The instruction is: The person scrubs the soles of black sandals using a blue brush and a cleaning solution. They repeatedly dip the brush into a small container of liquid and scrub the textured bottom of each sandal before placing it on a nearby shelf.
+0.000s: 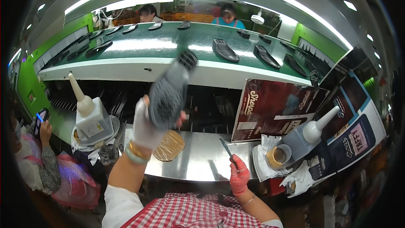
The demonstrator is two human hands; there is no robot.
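My left hand [145, 128], in a white glove with bare fingertips, grips a black shoe sole [166, 97] and lifts it in front of the conveyor's edge. The sole is tilted and a little smeared by motion. My right hand [239, 175], in a pinkish-red glove, pinches a slim dark tool [226, 148] that points up and left; its exact kind is too small to tell. Below the left hand, a tan pad wrapped in clear film [169, 145] lies on the metal worktop [198, 160].
Several soles, one of them ribbed [225, 50], lie on the green conveyor belt [168, 42]. Nozzle bottles stand at left [89, 120] and right [301, 137]; a small cup [278, 156] is beside the right one. A maroon cardboard panel [270, 109] leans behind. Co-workers sit beyond and at left.
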